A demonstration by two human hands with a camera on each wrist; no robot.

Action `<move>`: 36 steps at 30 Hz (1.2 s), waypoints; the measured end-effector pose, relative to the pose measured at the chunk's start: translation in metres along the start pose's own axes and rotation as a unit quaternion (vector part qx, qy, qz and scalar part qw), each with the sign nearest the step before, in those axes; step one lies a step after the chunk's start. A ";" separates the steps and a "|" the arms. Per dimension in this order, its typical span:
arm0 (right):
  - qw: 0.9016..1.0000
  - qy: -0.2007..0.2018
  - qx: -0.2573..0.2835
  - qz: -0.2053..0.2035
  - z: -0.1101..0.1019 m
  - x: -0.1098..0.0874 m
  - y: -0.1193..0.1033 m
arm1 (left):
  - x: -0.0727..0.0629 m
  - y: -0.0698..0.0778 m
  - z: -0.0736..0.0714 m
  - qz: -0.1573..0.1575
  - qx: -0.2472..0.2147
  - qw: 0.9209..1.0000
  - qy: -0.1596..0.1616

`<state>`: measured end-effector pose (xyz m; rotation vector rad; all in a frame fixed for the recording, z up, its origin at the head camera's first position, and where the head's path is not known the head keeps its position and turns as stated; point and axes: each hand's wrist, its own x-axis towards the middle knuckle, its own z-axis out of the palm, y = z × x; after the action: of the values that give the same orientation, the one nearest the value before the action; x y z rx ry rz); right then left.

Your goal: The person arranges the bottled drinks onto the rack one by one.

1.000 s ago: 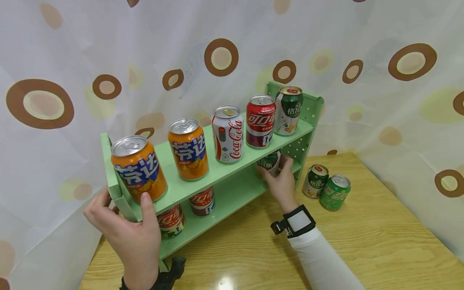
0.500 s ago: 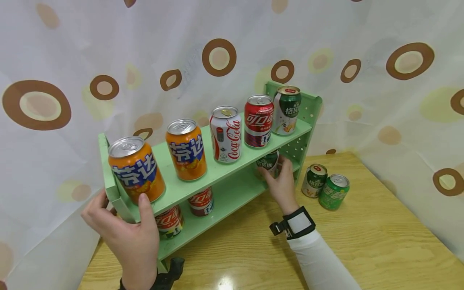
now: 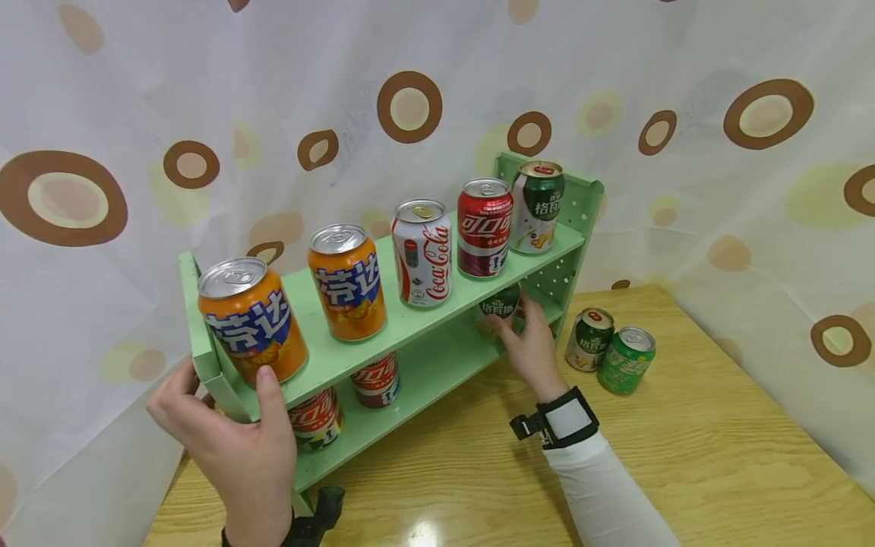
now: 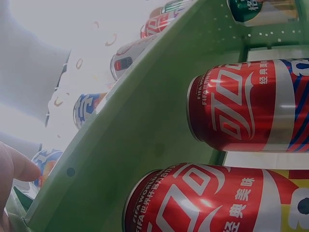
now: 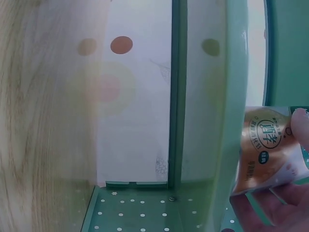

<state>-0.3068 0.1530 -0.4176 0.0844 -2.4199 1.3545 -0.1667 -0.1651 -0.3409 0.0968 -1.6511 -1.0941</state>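
Note:
A green two-tier shelf (image 3: 410,410) stands on the table. My left hand (image 3: 235,448) grips its upper left end, with the thumb in front of the leftmost orange Fanta can (image 3: 253,319). On the lower tier, towards the right, my right hand (image 3: 529,342) holds a dark green kvass can (image 3: 501,304). The right wrist view shows that can's pale coppery side (image 5: 265,150) between thumb and fingers. Its top is hidden under the upper tier. Two red Coca-Cola cans, a front one (image 4: 207,203) and one beyond it (image 4: 246,106), sit at the lower left.
Along the upper tier stand another Fanta can (image 3: 347,285), a white Coca-Cola can (image 3: 422,254), a red cola can (image 3: 484,228) and a kvass can (image 3: 538,207). Right of the shelf, a kvass can (image 3: 590,342) and a green can (image 3: 625,365) stand on the wooden table (image 3: 683,456). Patterned cloth hangs behind.
The head view has drifted slightly, so the shelf and cans appear a little further left. Both hands keep their holds, and the can in my right hand has hardly moved against the shelf.

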 end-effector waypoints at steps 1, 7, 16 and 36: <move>1.000 -0.007 0.000 0.000 -0.001 0.000 0.000 | 0.000 0.000 0.000 0.000 0.001 1.000 -0.001; 0.999 -0.042 -0.006 -0.001 -0.005 0.002 0.000 | 0.000 0.000 0.000 -0.003 0.002 1.000 0.000; 0.999 -0.033 0.011 -0.007 -0.005 0.002 -0.001 | 0.000 0.001 -0.001 -0.009 0.000 1.000 0.000; 0.999 0.032 0.003 -0.015 0.003 -0.001 -0.002 | 0.000 0.001 0.000 -0.008 0.002 1.000 0.002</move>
<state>-0.3060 0.1496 -0.4179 0.0778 -2.3533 1.3301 -0.1666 -0.1648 -0.3404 0.1164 -1.6509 -1.1022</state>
